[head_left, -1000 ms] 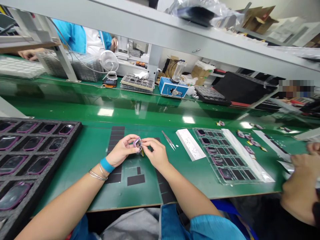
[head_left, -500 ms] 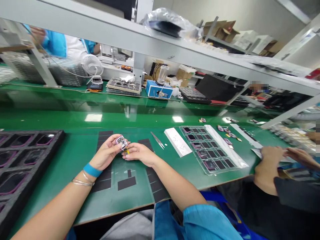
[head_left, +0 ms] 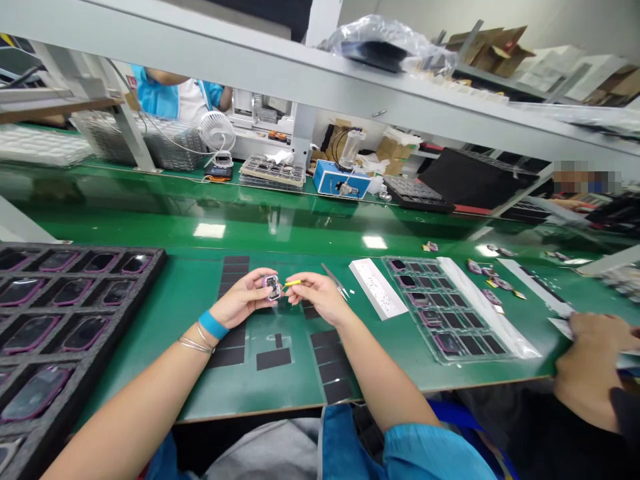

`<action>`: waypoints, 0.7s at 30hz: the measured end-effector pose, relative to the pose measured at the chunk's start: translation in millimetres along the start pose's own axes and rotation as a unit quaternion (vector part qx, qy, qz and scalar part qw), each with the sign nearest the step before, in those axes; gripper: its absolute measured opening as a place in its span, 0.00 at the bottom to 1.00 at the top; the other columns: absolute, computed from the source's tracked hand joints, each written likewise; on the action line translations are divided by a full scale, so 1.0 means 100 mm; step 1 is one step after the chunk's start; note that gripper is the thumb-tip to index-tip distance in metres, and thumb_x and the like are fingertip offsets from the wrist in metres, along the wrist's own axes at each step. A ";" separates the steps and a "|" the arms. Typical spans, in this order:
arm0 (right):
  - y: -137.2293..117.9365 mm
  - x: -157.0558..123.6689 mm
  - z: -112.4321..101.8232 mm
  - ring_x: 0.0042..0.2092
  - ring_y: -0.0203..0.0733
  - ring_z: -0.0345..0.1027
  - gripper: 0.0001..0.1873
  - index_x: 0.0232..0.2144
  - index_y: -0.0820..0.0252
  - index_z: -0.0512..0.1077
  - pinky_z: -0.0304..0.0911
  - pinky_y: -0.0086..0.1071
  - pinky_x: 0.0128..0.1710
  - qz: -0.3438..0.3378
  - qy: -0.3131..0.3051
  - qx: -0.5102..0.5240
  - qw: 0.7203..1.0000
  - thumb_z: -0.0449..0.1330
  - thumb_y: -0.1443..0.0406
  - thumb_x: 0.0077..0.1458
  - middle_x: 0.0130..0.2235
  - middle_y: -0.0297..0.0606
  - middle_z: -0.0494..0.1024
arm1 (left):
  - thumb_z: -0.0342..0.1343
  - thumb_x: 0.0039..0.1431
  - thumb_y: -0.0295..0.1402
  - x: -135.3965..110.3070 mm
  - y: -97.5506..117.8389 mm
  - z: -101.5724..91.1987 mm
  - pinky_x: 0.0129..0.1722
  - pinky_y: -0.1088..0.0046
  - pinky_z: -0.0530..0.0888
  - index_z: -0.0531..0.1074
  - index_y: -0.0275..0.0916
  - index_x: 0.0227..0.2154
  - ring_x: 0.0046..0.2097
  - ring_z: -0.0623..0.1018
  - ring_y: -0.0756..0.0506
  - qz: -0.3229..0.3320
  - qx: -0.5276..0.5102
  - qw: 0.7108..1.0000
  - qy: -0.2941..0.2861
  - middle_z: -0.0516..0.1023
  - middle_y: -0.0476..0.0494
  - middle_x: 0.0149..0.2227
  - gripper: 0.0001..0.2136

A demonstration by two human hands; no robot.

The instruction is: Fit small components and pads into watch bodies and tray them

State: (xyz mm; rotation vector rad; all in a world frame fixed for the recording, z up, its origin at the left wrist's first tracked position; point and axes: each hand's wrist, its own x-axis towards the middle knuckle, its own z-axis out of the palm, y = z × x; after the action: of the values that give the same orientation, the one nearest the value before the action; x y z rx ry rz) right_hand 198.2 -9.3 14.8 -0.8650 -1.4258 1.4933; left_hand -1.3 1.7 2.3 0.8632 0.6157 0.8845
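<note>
Pink-rimmed module (head_left: 273,288) sits pinched at the fingertips of my left grip (head_left: 240,301), held by its edges above the table (head_left: 185,293) with its dark open face turned up toward the camera. My right grip (head_left: 320,298) is clenched too, its thumb and forefinger closed on a thin yellow strip (head_left: 293,283) whose tip points at the module and lies just beside it. I can't tell whether the two touch.

Holding by the rim looks right to me: the face stays free, and with both grips this close, the fingers can brace against each other and keep the small parts steady.

Just beyond the right grip lie slim steel tweezers (head_left: 334,281), within easy reach, and past them a white card (head_left: 377,288). Farther right is a clear tray (head_left: 440,310) of dark, pink-rimmed pieces. Well left of the left grip, a black foam tray (head_left: 75,320) holds larger pink-rimmed parts. Black mat pieces (head_left: 274,359) lie on the table below both grips. Far right, a co-worker's hand (head_left: 590,353) handles something separate.
</note>
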 end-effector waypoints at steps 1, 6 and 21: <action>0.01 0.00 0.02 0.33 0.36 0.69 0.13 0.38 0.57 0.74 0.66 0.32 0.36 -0.035 0.026 -0.057 0.997 0.62 0.59 0.50 0.33 0.36 0.76 | 0.65 0.45 0.27 0.00 -0.01 0.01 0.35 0.74 0.77 0.68 0.39 0.42 0.38 0.78 0.46 -0.020 0.009 1.000 -0.009 0.76 0.45 0.37 0.19; 0.02 0.00 0.09 0.40 0.38 0.67 0.09 0.38 0.56 0.75 0.63 0.33 0.42 -0.164 0.055 -0.286 0.942 0.56 0.62 0.57 0.37 0.37 0.73 | 0.64 0.45 0.27 -0.01 -0.04 0.07 0.38 0.72 0.77 0.69 0.36 0.40 0.39 0.79 0.43 -0.088 0.021 0.996 -0.026 0.76 0.42 0.36 0.17; -0.04 0.05 -0.01 0.37 0.38 0.69 0.07 0.35 0.58 0.74 0.64 0.31 0.36 -0.114 0.177 -0.297 0.931 0.58 0.64 0.53 0.36 0.37 0.75 | 0.61 0.46 0.27 0.03 -0.07 0.13 0.27 0.73 0.76 0.70 0.33 0.32 0.32 0.79 0.44 -0.104 0.070 0.989 0.084 0.78 0.38 0.33 0.09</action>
State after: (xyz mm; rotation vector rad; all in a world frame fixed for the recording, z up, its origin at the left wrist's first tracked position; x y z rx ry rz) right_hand 197.9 -4.1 19.2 -1.2104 -1.6497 0.6789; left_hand 12.3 -3.3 2.8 0.8370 0.9059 0.7344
